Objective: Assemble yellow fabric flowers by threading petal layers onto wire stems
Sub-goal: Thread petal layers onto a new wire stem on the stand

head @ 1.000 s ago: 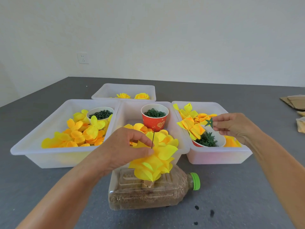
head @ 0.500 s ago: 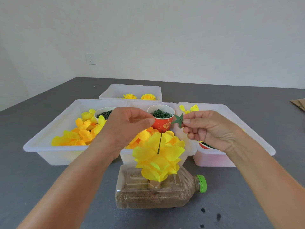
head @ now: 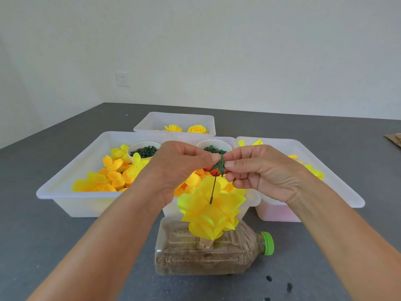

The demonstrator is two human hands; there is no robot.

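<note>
Green star-shaped calyx [head: 220, 165] pinched from both sides, left hand [head: 180, 170] and right hand [head: 260, 172] meeting fingertip to fingertip right over the top of the wire stem [head: 213, 187]. Stem upright, long axis near vertical, rising out of the stacked yellow petal layers [head: 211, 211] on the sand-filled bottle [head: 208, 250] at the table's near edge. Next, probably: straight down along the wire, calyx hole kept centred on the tip. Whether already threaded: cannot tell.
</note>
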